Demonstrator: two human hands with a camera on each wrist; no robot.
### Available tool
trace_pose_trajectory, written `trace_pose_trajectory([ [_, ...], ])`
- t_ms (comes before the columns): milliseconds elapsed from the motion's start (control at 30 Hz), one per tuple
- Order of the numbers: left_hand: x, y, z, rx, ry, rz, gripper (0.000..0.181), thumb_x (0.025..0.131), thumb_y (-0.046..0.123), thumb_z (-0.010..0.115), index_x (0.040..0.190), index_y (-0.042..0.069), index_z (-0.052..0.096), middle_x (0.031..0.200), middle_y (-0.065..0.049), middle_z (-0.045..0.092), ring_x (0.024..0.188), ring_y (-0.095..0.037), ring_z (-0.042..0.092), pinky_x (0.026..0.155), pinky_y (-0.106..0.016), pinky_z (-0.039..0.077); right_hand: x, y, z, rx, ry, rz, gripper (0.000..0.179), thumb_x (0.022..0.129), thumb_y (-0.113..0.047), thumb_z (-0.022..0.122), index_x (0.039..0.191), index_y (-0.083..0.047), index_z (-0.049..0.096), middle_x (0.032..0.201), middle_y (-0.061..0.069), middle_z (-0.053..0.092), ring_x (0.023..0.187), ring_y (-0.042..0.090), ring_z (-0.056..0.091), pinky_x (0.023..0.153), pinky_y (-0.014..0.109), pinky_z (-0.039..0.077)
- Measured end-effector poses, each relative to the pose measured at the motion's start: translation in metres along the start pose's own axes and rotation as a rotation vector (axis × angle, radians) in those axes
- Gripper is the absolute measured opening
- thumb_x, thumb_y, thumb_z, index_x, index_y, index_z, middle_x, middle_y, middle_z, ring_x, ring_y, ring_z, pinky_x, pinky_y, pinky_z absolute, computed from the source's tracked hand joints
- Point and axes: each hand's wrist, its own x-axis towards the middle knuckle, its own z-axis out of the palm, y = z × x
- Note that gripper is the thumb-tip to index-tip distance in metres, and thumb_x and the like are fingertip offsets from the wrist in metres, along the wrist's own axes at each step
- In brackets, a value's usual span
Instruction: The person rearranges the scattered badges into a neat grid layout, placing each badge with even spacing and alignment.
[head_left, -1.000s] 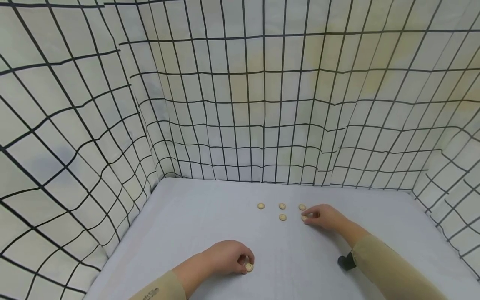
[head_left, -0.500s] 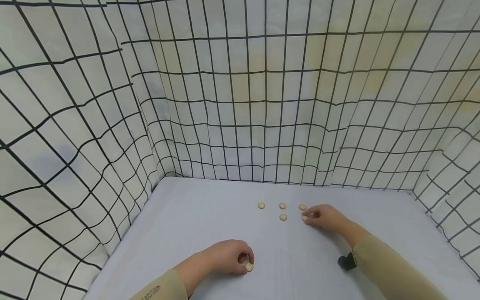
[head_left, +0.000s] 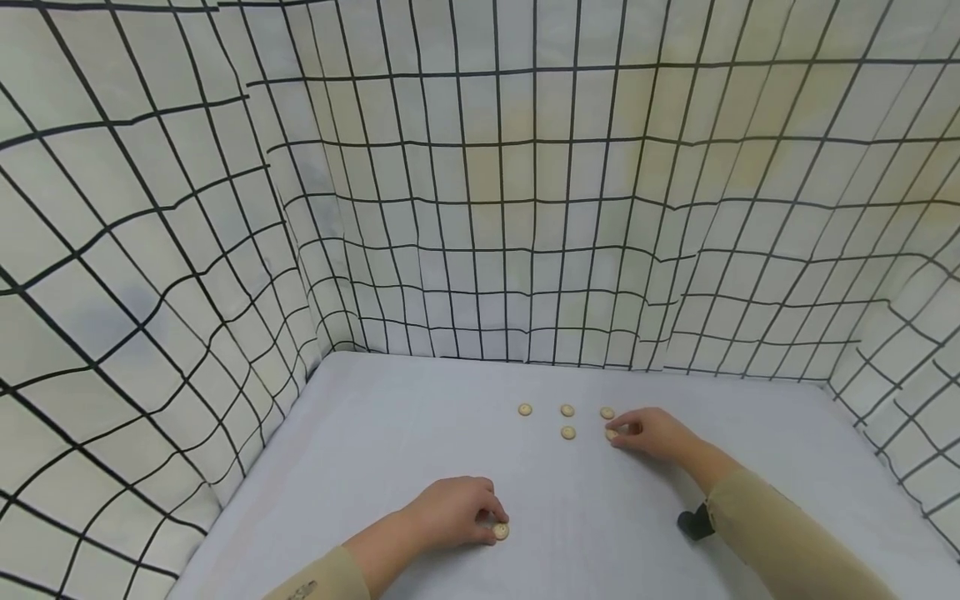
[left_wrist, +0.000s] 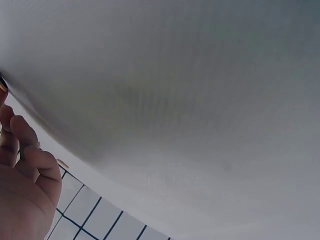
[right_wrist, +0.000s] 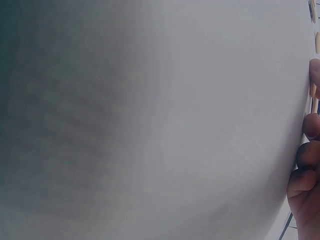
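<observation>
Near the front of the white table, my left hand (head_left: 457,512) pinches a small pale round button-like disc (head_left: 501,532) between thumb and forefinger, low at the surface. Farther back on the right, my right hand (head_left: 652,433) has thumb and forefinger on another such disc (head_left: 611,435), partly hidden by the fingertips. A third disc (head_left: 607,412) lies just beyond these fingers. The left wrist view shows the left hand (left_wrist: 27,185) with curled fingers at its edge; part of the right hand (right_wrist: 307,160) enters the right wrist view.
More pale discs lie left of my right hand: one in the front row (head_left: 568,432), and a middle disc (head_left: 567,410) and a left disc (head_left: 525,409) behind. White walls with black grid lines (head_left: 480,250) enclose the table (head_left: 390,417). A black object (head_left: 696,522) sits at the right sleeve.
The head view has shifted very slightly. Both hands stay in nearly the same places at their discs; the left fingers have moved only a little. The other discs have not moved.
</observation>
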Motion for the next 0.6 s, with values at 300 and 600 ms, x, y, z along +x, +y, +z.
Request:
trace_pose_trajectory([
  [300, 0.0033, 0.005, -0.0057, -0.043, -0.064, -0.02, 0.017, 0.082, 0.029, 0.082, 0.095, 0.033, 0.073, 0.081, 0.018, 0.05, 0.074, 0.001, 0.046, 0.069, -0.02, 0.042, -0.0009, 0.0003, 0.0003, -0.006, 0.013, 0.001, 0.028, 0.087, -0.033, 0.076, 0.113, -0.025, 0.075, 0.084, -0.003, 0.057, 0.079, 0.017, 0.049, 0.068, 0.035, 0.04],
  [600, 0.008, 0.0039, -0.0075, -0.056, -0.086, -0.004, 0.017, 0.081, 0.026, 0.082, 0.093, 0.033, 0.073, 0.08, 0.017, 0.049, 0.074, 0.001, 0.045, 0.069, -0.02, 0.041, -0.0015, -0.0015, -0.0011, -0.014, 0.006, -0.011, 0.028, 0.087, -0.033, 0.075, 0.114, -0.024, 0.075, 0.086, -0.003, 0.057, 0.079, 0.016, 0.048, 0.068, 0.034, 0.04],
])
